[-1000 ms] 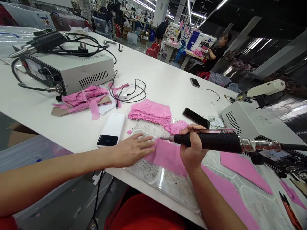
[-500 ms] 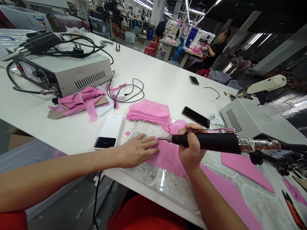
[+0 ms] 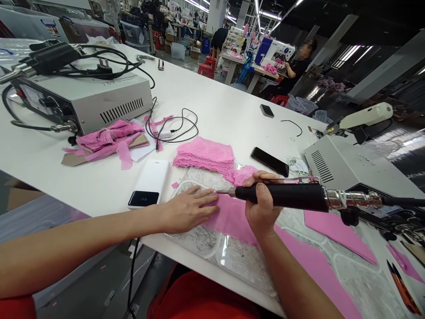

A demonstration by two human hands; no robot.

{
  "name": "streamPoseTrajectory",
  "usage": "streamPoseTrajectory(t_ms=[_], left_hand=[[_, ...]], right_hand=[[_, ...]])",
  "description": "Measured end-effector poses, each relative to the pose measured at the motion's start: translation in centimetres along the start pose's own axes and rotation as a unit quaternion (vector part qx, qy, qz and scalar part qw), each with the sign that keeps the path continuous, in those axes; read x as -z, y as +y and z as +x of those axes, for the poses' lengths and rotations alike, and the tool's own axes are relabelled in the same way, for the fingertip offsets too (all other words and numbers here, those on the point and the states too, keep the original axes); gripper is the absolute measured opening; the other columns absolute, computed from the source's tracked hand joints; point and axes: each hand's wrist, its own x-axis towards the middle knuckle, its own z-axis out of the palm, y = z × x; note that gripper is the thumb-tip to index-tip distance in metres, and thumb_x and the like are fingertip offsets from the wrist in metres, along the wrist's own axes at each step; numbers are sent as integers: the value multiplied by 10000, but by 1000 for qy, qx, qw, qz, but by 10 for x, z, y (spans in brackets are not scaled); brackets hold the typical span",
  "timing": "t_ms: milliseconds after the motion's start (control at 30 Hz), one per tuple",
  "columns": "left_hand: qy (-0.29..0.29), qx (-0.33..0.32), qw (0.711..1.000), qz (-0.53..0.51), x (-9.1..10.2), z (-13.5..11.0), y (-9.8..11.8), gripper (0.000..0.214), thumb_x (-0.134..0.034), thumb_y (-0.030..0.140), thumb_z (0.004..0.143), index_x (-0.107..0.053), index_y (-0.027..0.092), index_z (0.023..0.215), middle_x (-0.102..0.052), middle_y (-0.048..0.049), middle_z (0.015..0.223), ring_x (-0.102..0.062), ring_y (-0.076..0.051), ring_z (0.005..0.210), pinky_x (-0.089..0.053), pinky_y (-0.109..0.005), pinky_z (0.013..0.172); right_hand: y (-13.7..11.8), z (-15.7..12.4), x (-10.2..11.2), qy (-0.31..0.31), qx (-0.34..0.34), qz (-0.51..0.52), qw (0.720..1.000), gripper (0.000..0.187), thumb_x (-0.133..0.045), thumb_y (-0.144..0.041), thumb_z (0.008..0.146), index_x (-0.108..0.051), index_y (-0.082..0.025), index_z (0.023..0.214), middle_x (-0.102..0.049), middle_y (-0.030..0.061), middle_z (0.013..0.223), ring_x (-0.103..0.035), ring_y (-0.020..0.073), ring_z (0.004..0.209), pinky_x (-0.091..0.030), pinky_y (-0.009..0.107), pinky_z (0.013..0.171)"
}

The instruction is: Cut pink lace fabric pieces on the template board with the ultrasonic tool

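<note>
My left hand [image 3: 192,210] lies flat, fingers spread, on the left end of a pink fabric piece [image 3: 234,217]. My right hand [image 3: 264,204] is wrapped round a black ultrasonic welding gun [image 3: 295,196], held level. Its narrow metal tip points left and meets the fabric's upper edge by my left fingertips; whether it presses down I cannot tell. A thin metal strip runs above the gun's body. Under the fabric is a clear patterned plastic mat [image 3: 242,266]. Just behind stands a stack of pink lace pieces [image 3: 204,155], with a smaller pink lace piece [image 3: 245,174] beside it.
A white power bank [image 3: 151,181] lies left of the mat. Grey generator boxes stand left [image 3: 109,99] and right [image 3: 345,164]. A black phone [image 3: 270,161], a coiled cable [image 3: 181,128], pink fabric panels [image 3: 338,235] and orange-handled snips [image 3: 403,288] lie about. A co-worker sits farther back.
The whole view has shifted slightly to the left. Both hands, the gun and the fabric keep nearly the same places relative to each other.
</note>
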Motion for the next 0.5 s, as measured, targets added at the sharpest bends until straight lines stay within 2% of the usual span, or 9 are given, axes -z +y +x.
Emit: streamPoseTrajectory(t_ms=[167, 300, 400, 500], left_hand=[[-8, -4, 1000, 8, 2, 1, -1, 338, -424, 281, 998, -571, 172, 1282, -520, -128, 1414, -434, -300, 1349, -373, -452, 1053], [2, -11, 1000, 19, 4, 0, -2, 341, -422, 266, 998, -581, 175, 1285, -514, -129, 1421, -459, -301, 1333, -370, -445, 1055], [11, -14, 1000, 25, 4, -1, -5, 353, -409, 263, 1004, -569, 202, 1312, -514, -112, 1425, -475, -291, 1321, -353, -440, 1074], [11, -24, 999, 20, 3, 3, -4, 370, -383, 255, 1013, -549, 214, 1340, -525, -93, 1417, -464, -278, 1333, -325, -443, 1101]], right_hand=[[2, -1, -1, -5, 16, -6, 1000, 114, -618, -226, 788, -514, -212, 831, -542, -31, 861, -578, 99, 650, -491, 319, 675], [-1, 2, -2, 2, 15, 2, 1000, 114, -619, -228, 794, -535, -215, 870, -549, -29, 875, -571, 92, 653, -493, 319, 686], [-14, 12, 6, 26, 24, 2, 999, 123, -607, -225, 799, -555, -216, 910, -562, -27, 866, -568, 90, 655, -490, 315, 694], [-34, 22, 23, 52, 40, -24, 998, 108, -600, -210, 789, -570, -208, 892, -572, -26, 834, -569, 91, 638, -486, 306, 681]])
